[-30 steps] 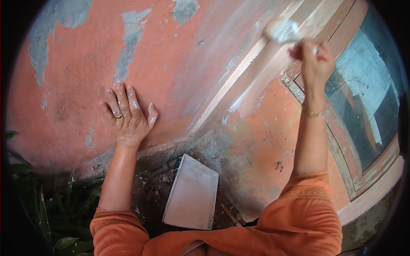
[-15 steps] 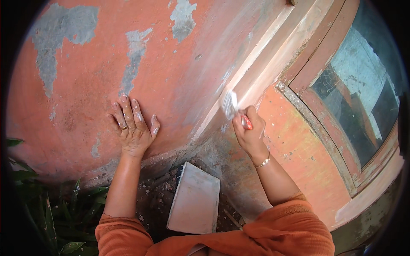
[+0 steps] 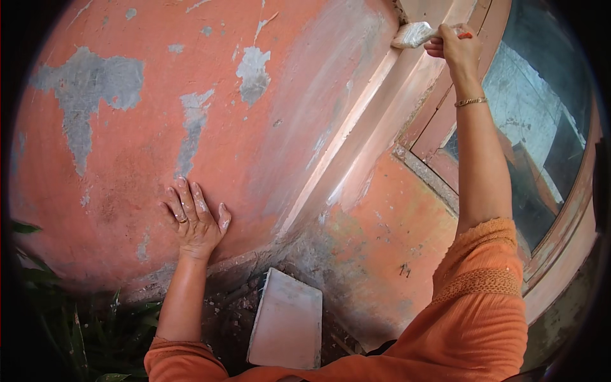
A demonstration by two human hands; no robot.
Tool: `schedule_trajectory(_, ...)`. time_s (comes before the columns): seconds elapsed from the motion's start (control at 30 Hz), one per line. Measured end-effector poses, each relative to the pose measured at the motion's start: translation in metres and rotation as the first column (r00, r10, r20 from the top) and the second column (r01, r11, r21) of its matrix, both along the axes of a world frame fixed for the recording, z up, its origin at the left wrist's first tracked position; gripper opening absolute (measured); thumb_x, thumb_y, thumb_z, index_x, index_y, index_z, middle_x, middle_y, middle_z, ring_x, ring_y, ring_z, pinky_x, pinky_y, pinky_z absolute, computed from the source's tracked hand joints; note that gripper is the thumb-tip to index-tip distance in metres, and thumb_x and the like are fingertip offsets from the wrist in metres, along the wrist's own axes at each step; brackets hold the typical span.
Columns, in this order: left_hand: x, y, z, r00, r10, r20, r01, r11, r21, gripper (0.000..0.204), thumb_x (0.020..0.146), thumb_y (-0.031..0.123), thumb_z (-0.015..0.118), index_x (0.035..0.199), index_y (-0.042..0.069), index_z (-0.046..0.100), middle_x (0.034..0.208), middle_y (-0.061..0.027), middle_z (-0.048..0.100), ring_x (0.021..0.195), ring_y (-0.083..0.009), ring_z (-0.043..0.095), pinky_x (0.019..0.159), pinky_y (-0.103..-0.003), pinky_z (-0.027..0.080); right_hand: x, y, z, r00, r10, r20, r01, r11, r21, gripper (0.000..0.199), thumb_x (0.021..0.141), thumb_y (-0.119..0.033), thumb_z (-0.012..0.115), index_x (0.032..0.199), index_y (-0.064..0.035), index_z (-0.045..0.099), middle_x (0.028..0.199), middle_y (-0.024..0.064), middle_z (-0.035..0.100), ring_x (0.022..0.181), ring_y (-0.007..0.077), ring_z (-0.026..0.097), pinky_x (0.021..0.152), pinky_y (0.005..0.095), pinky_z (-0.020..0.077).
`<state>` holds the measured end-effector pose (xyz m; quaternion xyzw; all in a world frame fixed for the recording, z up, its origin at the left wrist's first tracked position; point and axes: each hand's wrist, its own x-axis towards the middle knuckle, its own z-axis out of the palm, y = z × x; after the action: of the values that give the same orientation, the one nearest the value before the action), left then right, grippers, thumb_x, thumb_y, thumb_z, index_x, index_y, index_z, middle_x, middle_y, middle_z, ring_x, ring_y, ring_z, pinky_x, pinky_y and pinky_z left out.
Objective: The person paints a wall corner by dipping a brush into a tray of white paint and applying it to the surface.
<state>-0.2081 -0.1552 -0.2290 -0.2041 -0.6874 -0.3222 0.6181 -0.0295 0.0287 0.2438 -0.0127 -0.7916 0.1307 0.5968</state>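
Note:
My left hand (image 3: 196, 226) lies flat against the orange wall (image 3: 210, 149), fingers spread, with a ring on one finger and whitish smears on the fingertips. Up at the top right, my right hand (image 3: 455, 48) grips a paintbrush (image 3: 414, 35) by its handle, whose end is red. White paint coats the bristles, which touch the upper part of the pale raised moulding (image 3: 347, 127) where the wall meets the window side. Whitish streaks run over the wall left of that moulding.
Grey bare patches (image 3: 95, 83) show where the wall's paint has peeled. A wooden-framed window (image 3: 534, 121) stands at the right. Below, a pale rectangular slab (image 3: 286, 318) rests on dirt and rubble by the wall's foot. Green plants (image 3: 76, 337) grow at the lower left.
My right hand has carried the brush up along the moulding, from mid-height to near the top, and the arm is now stretched out. The view has tilted slightly upward; my left hand stays on the wall.

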Motion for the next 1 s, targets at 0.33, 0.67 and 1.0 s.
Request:
schedule_trajectory(0.33,-0.004,0.002,-0.001,1.0,-0.003,0.006,0.003,1.0,-0.018,0.077,0.08,0.038,0.056,0.139,-0.004,0.031,0.149,-0.0243,0.025,0.14,-0.0425,0.016,0.113,-0.058,0.006,-0.056,-0.01,-0.07,0.899,-0.267,-0.346,0.427,0.709,0.561,0.011,0.079,-0.011,0.059,0.08,-0.0062,0.05,0.068,0.0139,0.057,0.06,0.0332,0.058,0.057,0.0432,0.0479)
schedule_trajectory(0.67,0.001,0.002,0.001,0.999,-0.031,-0.007,0.031,0.999,-0.013,0.077,0.079,0.037,0.057,0.139,-0.004,0.031,0.149,-0.0248,0.024,0.141,-0.0423,0.013,0.113,-0.059,0.005,-0.113,-0.185,-0.12,0.955,0.135,-0.264,0.138,0.588,0.797,0.029,0.076,-0.022,0.071,0.079,-0.0021,0.051,0.072,0.019,0.052,0.055,0.0321,0.061,0.045,0.0391,0.0496)
schedule_trajectory(1.0,0.0,0.0,0.006,0.998,-0.054,-0.011,0.054,0.998,-0.019,0.076,0.08,0.035,0.057,0.139,-0.004,0.03,0.149,-0.0249,0.023,0.141,-0.0426,0.012,0.113,-0.058,0.005,-0.052,-0.171,-0.102,0.918,0.272,-0.288,0.024,0.687,0.726,0.011,0.082,-0.009,0.064,0.091,-0.0024,0.063,0.077,0.0137,0.062,0.067,0.027,0.06,0.063,0.0334,0.0481)
